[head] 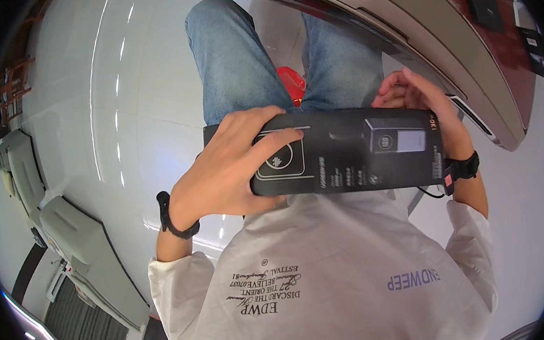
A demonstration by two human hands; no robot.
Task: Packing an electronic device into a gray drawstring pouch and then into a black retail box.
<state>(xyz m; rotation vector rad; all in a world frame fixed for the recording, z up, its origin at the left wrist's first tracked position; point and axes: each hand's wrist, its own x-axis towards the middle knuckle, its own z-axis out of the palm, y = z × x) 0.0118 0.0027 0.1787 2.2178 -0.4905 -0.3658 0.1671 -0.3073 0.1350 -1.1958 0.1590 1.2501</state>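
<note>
A long black product box (343,157) lies across my front, above my lap. Its upper face bears a printed picture of a small device with a display, white line art and writing. My left hand (238,163) grips the left end, with fingers spread over the printed face and the thumb at the edge nearest my body. At the right end, my right hand (410,94) is beyond the far edge with its fingers bent. The box covers part of that hand, so whether it presses on the box is hidden. A black cord (432,193) shows below the right end.
A table with a thick curved brown-grey edge (453,36) runs close along my right, with a dark red top (508,70) bearing black items. Something glossy and red (292,83) is between my knees. Grey padded seats (70,224) are at the left, past the shiny tiled floor (159,83).
</note>
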